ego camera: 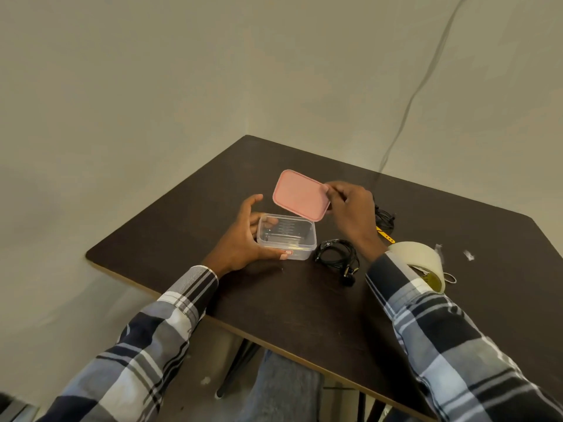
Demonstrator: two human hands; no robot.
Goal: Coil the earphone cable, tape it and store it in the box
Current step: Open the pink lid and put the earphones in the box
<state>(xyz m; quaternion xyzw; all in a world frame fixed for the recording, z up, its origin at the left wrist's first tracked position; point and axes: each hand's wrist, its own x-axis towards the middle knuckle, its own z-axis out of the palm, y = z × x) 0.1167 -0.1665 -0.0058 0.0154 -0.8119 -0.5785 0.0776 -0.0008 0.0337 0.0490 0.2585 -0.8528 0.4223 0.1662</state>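
Coiled earphone cable (336, 255) lies on the tabletop (304, 315) just right of the clear box (286, 240), nearer the front edge than the far one. Left hand (243, 239) grasps the box's left side. Right hand (350, 208) pinches the pink lid (300, 194) – lifted, tilted over the box's far edge. Tape roll (422, 263) towards the right edge.

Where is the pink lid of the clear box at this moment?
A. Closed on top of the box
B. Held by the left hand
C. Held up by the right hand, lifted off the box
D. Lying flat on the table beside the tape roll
C: the right hand pinches the pink lid by its edge, tilted above the open clear box, which the left hand holds.
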